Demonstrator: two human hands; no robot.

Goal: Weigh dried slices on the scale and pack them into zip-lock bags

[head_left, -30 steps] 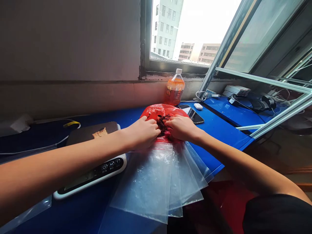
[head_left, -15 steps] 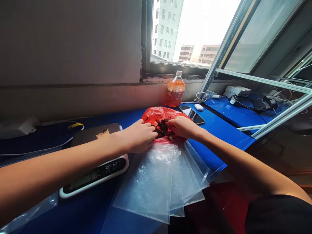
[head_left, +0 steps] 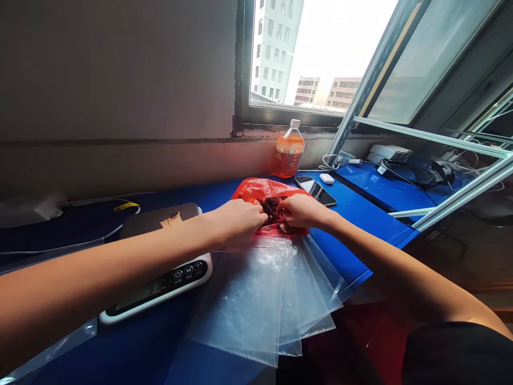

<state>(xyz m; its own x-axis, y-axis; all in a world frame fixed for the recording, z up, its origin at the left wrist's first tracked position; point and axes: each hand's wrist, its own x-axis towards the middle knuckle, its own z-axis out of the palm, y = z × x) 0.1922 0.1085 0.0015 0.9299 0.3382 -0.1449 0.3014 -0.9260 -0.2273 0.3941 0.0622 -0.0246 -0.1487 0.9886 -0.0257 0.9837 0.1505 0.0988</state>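
A red plastic bag (head_left: 262,187) lies open on the blue table, with dark brown, dried-looking pieces (head_left: 271,207) inside. My left hand (head_left: 242,216) reaches into the bag's opening from the left, fingers curled together against the pieces. From the right my right hand (head_left: 301,210) reaches in too, fingers closed in a pinch. What either hand grips is hidden by the fingers. Several clear zip bags (head_left: 244,299) lie fanned out in front of the red bag. Under my left forearm stands a digital kitchen scale (head_left: 205,267), with a light brown piece (head_left: 171,220) on its plate.
Behind the red bag are a bottle of orange drink (head_left: 289,152), a phone (head_left: 316,190) and a white earbud case (head_left: 326,178). A metal frame (head_left: 433,214) rises at the right, with cables and a black strapped device (head_left: 417,174) beyond it. The window is at the back.
My left hand has moved slightly right, deeper over the bag's opening. My right hand's fingers have drawn closer together, and more of the dark pieces shows between the hands.
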